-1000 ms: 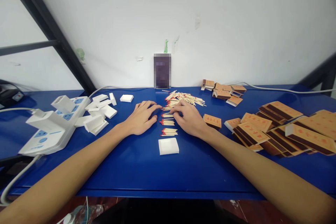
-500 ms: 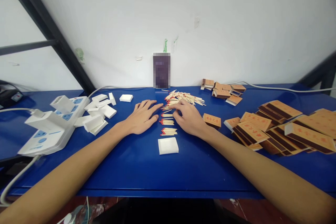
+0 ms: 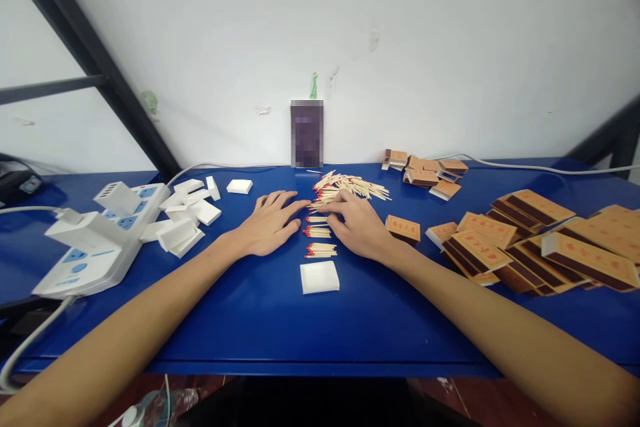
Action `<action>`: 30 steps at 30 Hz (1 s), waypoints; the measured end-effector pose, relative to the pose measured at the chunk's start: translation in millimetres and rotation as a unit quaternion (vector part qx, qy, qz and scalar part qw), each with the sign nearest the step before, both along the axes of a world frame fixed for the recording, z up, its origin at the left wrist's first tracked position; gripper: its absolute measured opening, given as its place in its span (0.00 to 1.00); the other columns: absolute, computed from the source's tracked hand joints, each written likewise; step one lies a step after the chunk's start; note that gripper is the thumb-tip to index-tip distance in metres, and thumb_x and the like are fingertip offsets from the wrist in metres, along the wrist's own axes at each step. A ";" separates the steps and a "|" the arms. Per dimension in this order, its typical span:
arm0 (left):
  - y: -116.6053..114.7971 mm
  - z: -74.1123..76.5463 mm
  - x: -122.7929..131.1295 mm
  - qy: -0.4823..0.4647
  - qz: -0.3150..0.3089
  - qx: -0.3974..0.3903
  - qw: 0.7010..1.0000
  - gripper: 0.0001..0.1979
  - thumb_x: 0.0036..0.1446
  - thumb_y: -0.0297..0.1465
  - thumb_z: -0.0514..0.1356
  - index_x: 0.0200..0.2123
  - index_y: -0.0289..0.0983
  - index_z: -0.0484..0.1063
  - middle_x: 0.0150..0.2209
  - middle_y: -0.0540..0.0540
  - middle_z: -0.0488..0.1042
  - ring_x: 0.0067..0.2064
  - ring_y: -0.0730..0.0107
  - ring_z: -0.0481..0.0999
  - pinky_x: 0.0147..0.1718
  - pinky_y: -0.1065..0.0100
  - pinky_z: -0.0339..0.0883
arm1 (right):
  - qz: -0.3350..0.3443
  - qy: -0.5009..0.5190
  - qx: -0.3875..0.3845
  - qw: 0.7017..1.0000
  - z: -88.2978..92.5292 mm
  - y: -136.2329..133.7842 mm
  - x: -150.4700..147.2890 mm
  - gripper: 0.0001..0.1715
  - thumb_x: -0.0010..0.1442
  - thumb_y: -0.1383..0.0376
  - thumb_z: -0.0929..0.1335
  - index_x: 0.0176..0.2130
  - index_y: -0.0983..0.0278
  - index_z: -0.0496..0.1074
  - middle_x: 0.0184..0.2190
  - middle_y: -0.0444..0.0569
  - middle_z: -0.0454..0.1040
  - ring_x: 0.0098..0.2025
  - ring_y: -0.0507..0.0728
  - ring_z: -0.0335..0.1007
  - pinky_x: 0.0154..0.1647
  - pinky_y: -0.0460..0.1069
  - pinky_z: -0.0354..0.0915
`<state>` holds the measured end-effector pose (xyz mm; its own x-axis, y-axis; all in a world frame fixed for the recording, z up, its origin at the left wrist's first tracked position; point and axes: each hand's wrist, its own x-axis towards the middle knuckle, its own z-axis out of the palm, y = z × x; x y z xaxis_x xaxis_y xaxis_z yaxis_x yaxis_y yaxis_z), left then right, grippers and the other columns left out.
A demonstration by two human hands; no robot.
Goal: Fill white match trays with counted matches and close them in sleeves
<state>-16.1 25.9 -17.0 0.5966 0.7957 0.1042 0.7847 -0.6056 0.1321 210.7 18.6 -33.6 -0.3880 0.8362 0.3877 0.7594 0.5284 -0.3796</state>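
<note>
My left hand [image 3: 270,223] lies on the blue table with its fingers spread. Its index fingertip touches or nearly touches the red heads at the near left edge of a loose heap of matches [image 3: 353,185]. From the other side, my right hand [image 3: 360,227] rests its outstretched index finger on the heap's near matches, with the thumb apart from it. No match shows gripped in either hand, though the right hand's curled fingers are partly hidden. Toward me lie small rows of matches [image 3: 321,250], red heads to the left. Nearest is a white rectangular tray [image 3: 320,277].
White tray pieces [image 3: 187,213] and a power strip [image 3: 115,253] with plugged-in adapters lie at left. Matchbox sleeves [image 3: 510,240] are piled at right, with more sleeves [image 3: 425,173] near the wall. One matchbox sleeve [image 3: 403,229] sits beside my right wrist. A dark blurred box [image 3: 307,133] stands at the wall.
My right index finger has shifted slightly left over the near matches. My left hand stays in place.
</note>
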 end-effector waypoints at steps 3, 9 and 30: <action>0.5 -0.9 -0.5 -0.002 -0.003 0.004 1.000 0.24 0.68 0.38 0.45 0.66 0.46 0.57 0.67 0.41 0.56 0.68 0.49 0.52 0.62 0.40 0.49 | -0.003 -0.006 -0.002 1.000 0.7 -0.3 -0.5 0.22 0.64 0.68 0.61 0.50 0.60 0.78 0.40 0.51 0.70 0.44 0.59 0.68 0.46 0.54 0.62; -0.5 0.3 -0.4 -0.012 -0.003 -0.001 1.000 0.24 0.68 0.37 0.46 0.65 0.46 0.58 0.67 0.40 0.56 0.68 0.48 0.52 0.62 0.39 0.48 | -0.013 -0.007 -0.010 1.000 2.4 -0.9 -1.4 0.22 0.63 0.69 0.61 0.51 0.63 0.77 0.42 0.52 0.72 0.46 0.59 0.69 0.48 0.54 0.62; -5.2 7.9 -0.9 -0.050 -0.071 0.004 0.996 0.18 0.67 0.34 0.47 0.56 0.42 0.68 0.61 0.41 0.63 0.63 0.53 0.59 0.59 0.45 0.54 | 0.007 0.014 -0.014 1.000 0.0 0.6 0.5 0.18 0.64 0.67 0.61 0.45 0.62 0.78 0.41 0.51 0.71 0.46 0.59 0.68 0.49 0.54 0.61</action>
